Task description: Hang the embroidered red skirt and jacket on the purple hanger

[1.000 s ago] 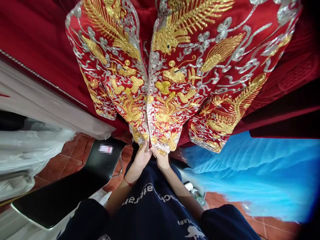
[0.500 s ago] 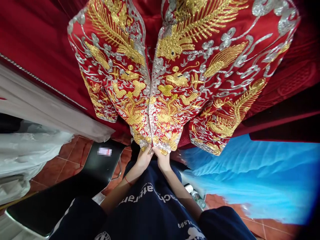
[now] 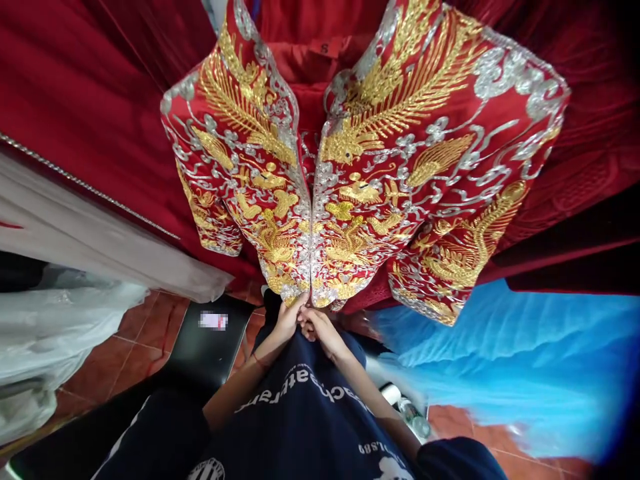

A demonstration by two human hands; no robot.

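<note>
A red jacket [image 3: 345, 227] with dense gold and silver embroidery hangs in front of me, its collar at the top. The two front edges meet low down and part toward the neck. My left hand [image 3: 289, 321] is closed at the bottom hem, thumb on the front beside the centre edge. Just below the hem, my right hand [image 3: 321, 331] has its fingers curled in against the left fingertips. Whether a small thing sits between the right fingers cannot be made out.
Red fabric [image 3: 90, 87] hangs behind and around the jacket. Blue pleated tulle [image 3: 525, 347] spreads to the right, white garments [image 3: 65, 327] to the left. A black chair [image 3: 200, 347] stands left on tiled floor, and a clear bottle [image 3: 414, 419] is at my right.
The jacket sits lower in view, showing more of its collar. My right hand has moved off the hem's front, and its fingers have curled in below it. My left hand stays at the hem.
</note>
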